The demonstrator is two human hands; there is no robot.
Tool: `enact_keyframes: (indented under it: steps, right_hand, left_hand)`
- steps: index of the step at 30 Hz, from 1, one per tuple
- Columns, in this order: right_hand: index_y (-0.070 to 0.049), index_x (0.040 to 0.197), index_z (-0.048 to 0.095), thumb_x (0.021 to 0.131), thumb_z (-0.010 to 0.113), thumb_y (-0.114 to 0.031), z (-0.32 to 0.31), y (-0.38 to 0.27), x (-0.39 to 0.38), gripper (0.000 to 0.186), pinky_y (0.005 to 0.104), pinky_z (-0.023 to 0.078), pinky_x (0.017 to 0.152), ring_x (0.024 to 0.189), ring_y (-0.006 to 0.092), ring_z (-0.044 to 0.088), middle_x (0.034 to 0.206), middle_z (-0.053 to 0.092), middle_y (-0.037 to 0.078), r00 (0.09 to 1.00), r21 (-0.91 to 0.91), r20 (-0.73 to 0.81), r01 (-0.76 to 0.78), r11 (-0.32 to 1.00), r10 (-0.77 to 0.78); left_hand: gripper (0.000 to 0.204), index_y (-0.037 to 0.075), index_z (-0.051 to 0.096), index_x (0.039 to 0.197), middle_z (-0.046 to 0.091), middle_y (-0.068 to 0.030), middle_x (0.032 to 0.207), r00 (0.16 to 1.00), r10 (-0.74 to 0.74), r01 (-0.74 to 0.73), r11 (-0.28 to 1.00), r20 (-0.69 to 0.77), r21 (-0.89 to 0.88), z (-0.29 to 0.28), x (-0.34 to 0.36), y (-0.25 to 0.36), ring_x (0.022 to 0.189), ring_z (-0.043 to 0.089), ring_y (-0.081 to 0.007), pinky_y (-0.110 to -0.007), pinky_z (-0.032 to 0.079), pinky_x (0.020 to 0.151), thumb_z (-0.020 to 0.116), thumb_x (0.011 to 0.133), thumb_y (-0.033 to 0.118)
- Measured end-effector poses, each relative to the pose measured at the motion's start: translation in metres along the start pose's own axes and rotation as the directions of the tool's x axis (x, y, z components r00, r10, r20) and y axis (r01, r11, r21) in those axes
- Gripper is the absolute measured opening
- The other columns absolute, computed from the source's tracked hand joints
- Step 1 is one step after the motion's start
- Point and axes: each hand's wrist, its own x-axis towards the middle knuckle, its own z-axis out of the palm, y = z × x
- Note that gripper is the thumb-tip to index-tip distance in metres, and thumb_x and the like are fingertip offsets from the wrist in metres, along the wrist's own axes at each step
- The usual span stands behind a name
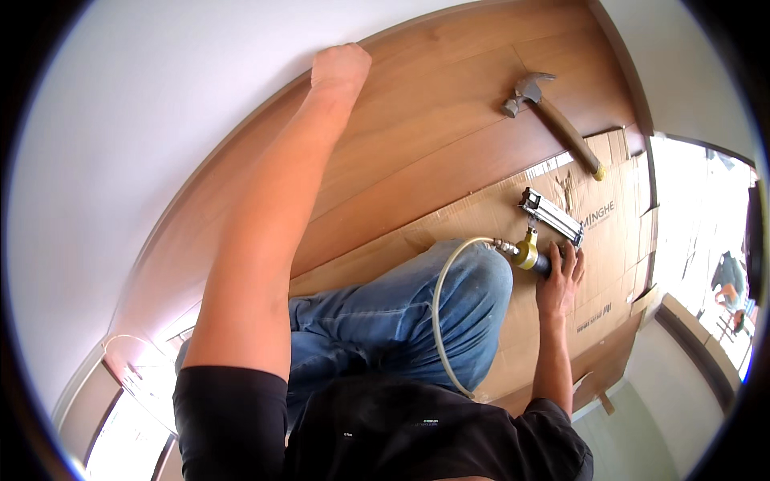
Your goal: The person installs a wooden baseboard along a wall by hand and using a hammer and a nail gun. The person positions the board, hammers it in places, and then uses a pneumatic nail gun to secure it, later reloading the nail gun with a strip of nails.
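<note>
My left hand (341, 67) is closed in a fist at the far wall, against the brown skirting strip (417, 29) where wall and wood floor meet. Anything inside its fingers is hidden. On the flattened cardboard (613, 260) to the right lies a nail gun (553, 216) with a silver magazine and a yellow and black body. My right hand (560, 280) lies beside it, fingers stretched and slightly apart, touching its black end. A pale air hose (438, 301) runs from the gun's fitting over my knee. A claw hammer (565, 132) rests farther off, its handle reaching onto the cardboard.
Wood floor planks (449, 96) stretch along the white wall (184, 72). My bent knee (473, 293) in jeans is close to the nail gun. At right is a bright opening with a low wall (682, 353); a person (730, 280) is far beyond it.
</note>
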Motion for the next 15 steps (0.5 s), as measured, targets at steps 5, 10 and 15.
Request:
enact_keyframes:
  steps: [5,10,15]
  right_hand:
    - [-0.020,0.146,0.060,0.084,0.065,0.001,0.010,-0.011,0.001,0.066,0.0589,0.032,0.120,0.147,0.0434,0.038,0.158,0.045,0.012,0.999,-0.096,-0.022,-0.034,0.995,0.032]
    - [-0.017,0.152,0.054,0.089,0.062,-0.003,0.018,-0.005,-0.003,0.065,0.0624,0.028,0.121,0.151,0.0451,0.032,0.162,0.040,0.015,1.000,-0.124,-0.007,-0.023,0.992,0.022]
    - [-0.019,0.156,0.049,0.088,0.063,-0.003,0.012,-0.014,-0.005,0.072,0.0638,0.027,0.122,0.153,0.0455,0.029,0.165,0.035,0.015,0.997,-0.120,0.069,-0.026,0.992,0.034]
  left_hand:
    - [0.017,0.005,0.077,0.103,0.080,-0.0102,0.106,0.992,-0.011,0.012,1.000,-0.127,0.005,0.016,-0.003,-0.007,0.098,0.079,-0.0261,-0.036,0.066,0.078,0.075,0.086,0.002]
    - [0.019,0.002,0.074,0.104,0.080,-0.0126,0.102,0.995,0.002,-0.006,0.999,-0.100,-0.046,0.019,0.001,-0.008,0.094,0.079,-0.0252,-0.037,0.065,0.074,0.077,0.085,0.002]
    - [0.035,-0.006,0.064,0.123,0.073,-0.0185,0.114,0.991,-0.010,0.010,1.000,-0.135,0.002,0.021,-0.027,-0.015,0.105,0.076,-0.0273,-0.041,0.063,0.081,0.070,0.090,0.003]
